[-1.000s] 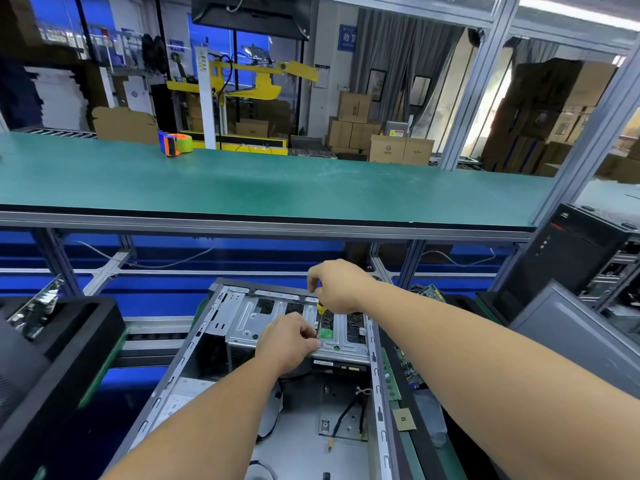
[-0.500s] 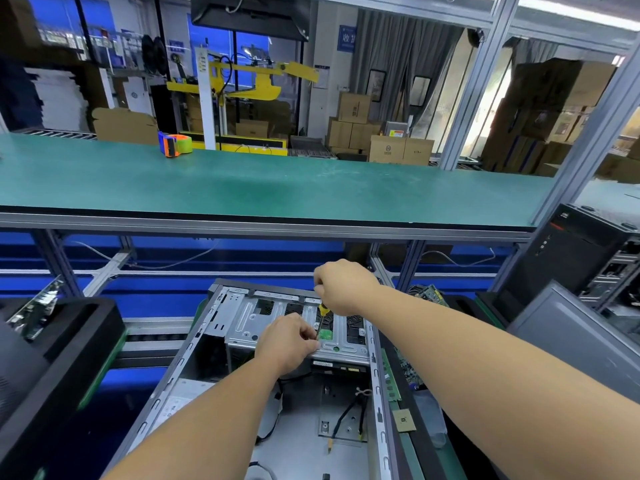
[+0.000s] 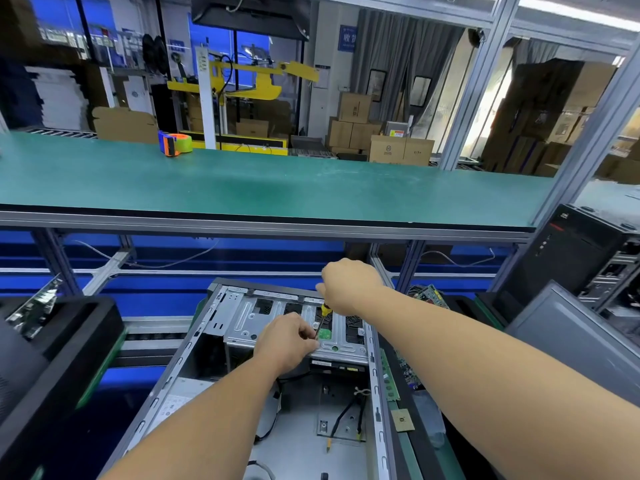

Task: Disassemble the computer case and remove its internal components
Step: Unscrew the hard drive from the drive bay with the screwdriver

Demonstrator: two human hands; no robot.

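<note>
The computer case (image 3: 194, 368) lies open on its side in front of the person, below the green tabletop (image 3: 263, 188), with the metal drive cage (image 3: 273, 323) at its far end. The right hand (image 3: 348, 285) is clenched around the yellow handle of a screwdriver (image 3: 322, 318), whose shaft runs down to a screw on the cage's top plate. The left hand (image 3: 285, 342) rests on the cage with its fingertips (image 3: 309, 336) pinching around the shaft near the tip, seemingly to steady it on the screw.

To do this step well, the blade should stay square in the screw head under firm downward pressure — a tilted shaft will likely cam out and chew the slot. The left fingers ought to guide lightly, ready to catch the screw so it does not drop among the loose cables (image 3: 346, 414) on the case floor.

Against the frame a second ago, little differs — the right hand's knuckles sit rolled slightly round the handle, consistent with a turn in progress, while the left hand and the case have not shifted.
</note>
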